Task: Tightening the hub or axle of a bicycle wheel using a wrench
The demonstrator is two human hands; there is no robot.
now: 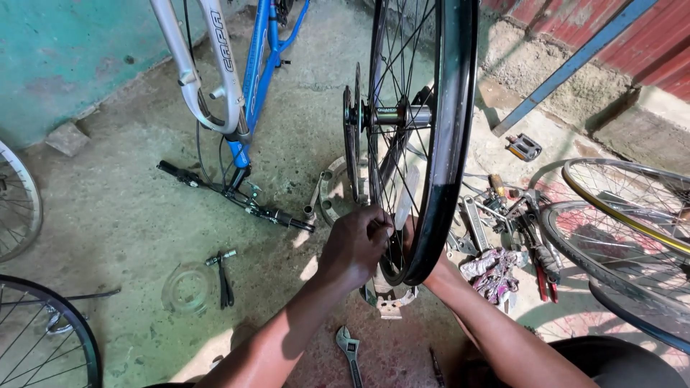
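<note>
Counting it up: five loose wheels, one upright in the middle, two at the left edge, two stacked on the right, plus one upside-down blue bike frame far left, one adjustable wrench near, one pedal far right.

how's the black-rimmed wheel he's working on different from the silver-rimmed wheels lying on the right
The black-rimmed spoked wheel stands upright, steadied by the left hand and right hand; the silver-rimmed spoked wheels lie flat on the concrete floor, overlapping. The upright wheel's rim is dark and deep, theirs pale metal, one yellow-edged. Its hub with sprockets shows; their hubs are out of frame. All are tyreless with thin wire spokes.
</note>
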